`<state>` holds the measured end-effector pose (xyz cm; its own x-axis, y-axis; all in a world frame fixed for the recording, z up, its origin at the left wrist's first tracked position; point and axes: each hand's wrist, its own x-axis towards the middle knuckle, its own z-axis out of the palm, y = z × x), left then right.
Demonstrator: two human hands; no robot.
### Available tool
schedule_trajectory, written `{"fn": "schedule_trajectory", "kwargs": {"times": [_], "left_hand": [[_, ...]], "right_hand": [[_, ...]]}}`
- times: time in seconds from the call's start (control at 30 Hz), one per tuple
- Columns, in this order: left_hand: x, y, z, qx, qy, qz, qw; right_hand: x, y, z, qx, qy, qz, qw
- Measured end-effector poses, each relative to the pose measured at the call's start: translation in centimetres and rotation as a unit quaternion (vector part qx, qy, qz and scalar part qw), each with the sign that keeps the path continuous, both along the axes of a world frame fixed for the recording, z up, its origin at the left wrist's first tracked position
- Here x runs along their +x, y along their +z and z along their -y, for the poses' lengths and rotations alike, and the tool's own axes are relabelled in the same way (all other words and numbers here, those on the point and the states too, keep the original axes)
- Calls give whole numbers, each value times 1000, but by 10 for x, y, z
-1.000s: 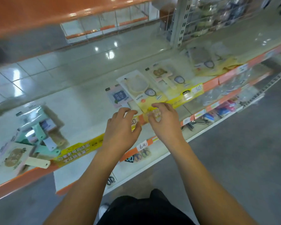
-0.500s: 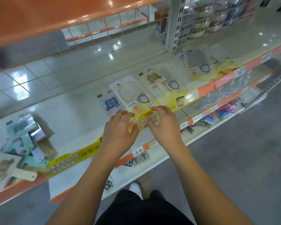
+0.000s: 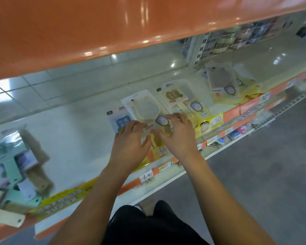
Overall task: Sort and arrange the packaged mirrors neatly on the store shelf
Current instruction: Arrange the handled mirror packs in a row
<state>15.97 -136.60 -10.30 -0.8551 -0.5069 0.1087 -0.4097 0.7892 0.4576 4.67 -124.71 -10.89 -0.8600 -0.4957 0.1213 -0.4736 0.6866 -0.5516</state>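
Cream-coloured plastic frames the packaged mirror (image 3: 145, 110) lying flat on the pale store shelf (image 3: 74, 131), near the front edge. Both hands meet over the pack's near end. The left hand (image 3: 129, 147) lies palm down with its fingers (image 3: 131, 125) loosely bent on the pack's left corner. The right hand (image 3: 179, 137) arches over the right corner, its fingers (image 3: 175, 117) curled and spread a little, tips on the wrapper beside a round sticker; whether either hand truly pinches the pack, I cannot tell. Just right lies a second mirror pack (image 3: 180, 98), apart from the first. A heap of green and beige packs (image 3: 12, 167) sits well apart at far left.
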Motion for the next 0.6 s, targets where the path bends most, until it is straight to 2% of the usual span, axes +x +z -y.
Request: {"fn": "schedule_trajectory", "kwargs": {"times": [0.33,0.6], "left_hand": [[-3,4,26,32,16,-8,999],[-7,8,19,46,98,13,994]], "right_hand": [[-4,-1,33,42,42,4,998],[-22,0,46,163,119,38,979]]}}
